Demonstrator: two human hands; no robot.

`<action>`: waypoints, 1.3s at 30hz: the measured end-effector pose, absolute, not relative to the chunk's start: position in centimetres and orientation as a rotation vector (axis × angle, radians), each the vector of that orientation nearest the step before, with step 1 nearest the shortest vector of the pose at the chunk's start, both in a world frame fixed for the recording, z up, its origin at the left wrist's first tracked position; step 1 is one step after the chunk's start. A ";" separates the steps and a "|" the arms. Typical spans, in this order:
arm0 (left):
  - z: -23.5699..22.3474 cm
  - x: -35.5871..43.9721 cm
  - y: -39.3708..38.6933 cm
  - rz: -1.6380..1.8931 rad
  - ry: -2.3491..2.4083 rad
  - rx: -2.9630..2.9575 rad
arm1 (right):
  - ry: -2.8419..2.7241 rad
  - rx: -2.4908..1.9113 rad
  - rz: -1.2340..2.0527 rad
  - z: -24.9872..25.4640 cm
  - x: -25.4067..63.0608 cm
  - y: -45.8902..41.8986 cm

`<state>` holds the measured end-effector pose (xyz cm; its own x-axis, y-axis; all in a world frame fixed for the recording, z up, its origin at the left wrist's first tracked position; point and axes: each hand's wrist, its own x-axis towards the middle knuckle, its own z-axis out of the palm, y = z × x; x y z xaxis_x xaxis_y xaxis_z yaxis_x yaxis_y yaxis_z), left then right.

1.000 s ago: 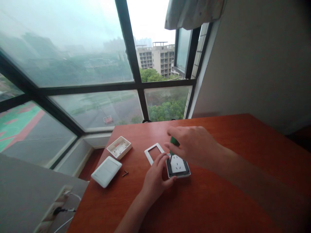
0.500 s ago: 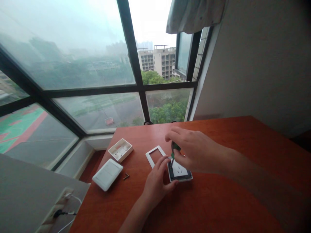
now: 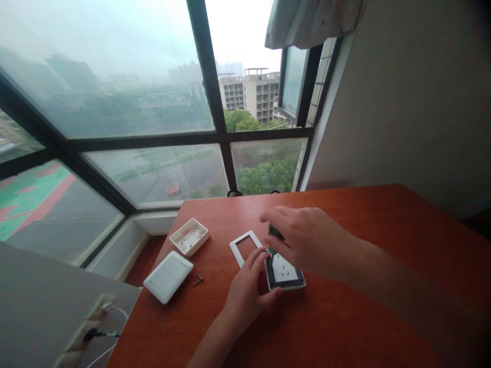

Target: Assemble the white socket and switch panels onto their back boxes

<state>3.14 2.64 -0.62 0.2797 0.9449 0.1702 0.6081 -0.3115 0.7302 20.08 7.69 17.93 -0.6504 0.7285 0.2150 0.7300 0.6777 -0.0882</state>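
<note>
A wall socket [image 3: 283,271] with a white face and dark frame lies on the table. My left hand [image 3: 247,286] grips its left side, fingers at the far corner and thumb at the near edge. Over the socket, my right hand [image 3: 303,237] is closed round the green and black handle of a screwdriver [image 3: 275,234]. The tool points down at the socket's far left corner; its tip is hard to make out. Just behind my left fingers, partly covered by them, lies a white cover frame [image 3: 237,246].
On the left of the reddish wooden table [image 3: 345,317] are a white back box [image 3: 190,236], a white switch panel [image 3: 168,277] and a couple of screws [image 3: 198,280]. Windows border the far edge. Plugged wall outlets [image 3: 90,329] sit low at the left.
The right-hand fingers have shifted slightly round the screwdriver handle, whose visible part is smaller now. My left hand keeps its grip on the socket. The view has moved very slightly.
</note>
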 end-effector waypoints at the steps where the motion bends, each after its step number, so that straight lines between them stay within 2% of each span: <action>1: -0.6 3.2 2.6 0.814 1.390 2.014 | -2.637 -1.236 -0.089 17.8 20.0 7.8; 4: -0.6 3.2 2.7 0.820 1.386 2.014 | -2.586 -1.316 -0.201 17.6 19.9 7.8; 10: -0.7 3.1 2.6 0.811 1.374 2.010 | -2.649 -1.045 0.162 17.7 20.4 7.8; 16: -0.6 3.1 2.5 0.816 1.385 2.014 | -2.607 -1.269 -0.095 17.3 20.2 8.0; 23: -0.8 3.0 2.6 0.821 1.364 2.022 | -2.658 -1.094 0.134 17.7 20.7 7.7; 28: -0.4 3.2 2.7 0.824 1.365 2.003 | -2.627 -1.226 -0.075 17.4 20.4 7.9; 35: -0.5 3.1 2.7 0.826 1.353 2.006 | -2.660 -1.058 0.142 17.9 20.6 7.6; 39: -0.4 3.1 2.6 0.837 1.373 2.002 | -2.631 -1.237 -0.036 17.7 19.9 7.8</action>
<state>3.08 2.62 -0.44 0.2784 0.9440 0.1771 0.5902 -0.3136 0.7438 19.87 7.84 17.68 -0.6154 0.7568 0.2201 0.7625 0.6424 -0.0769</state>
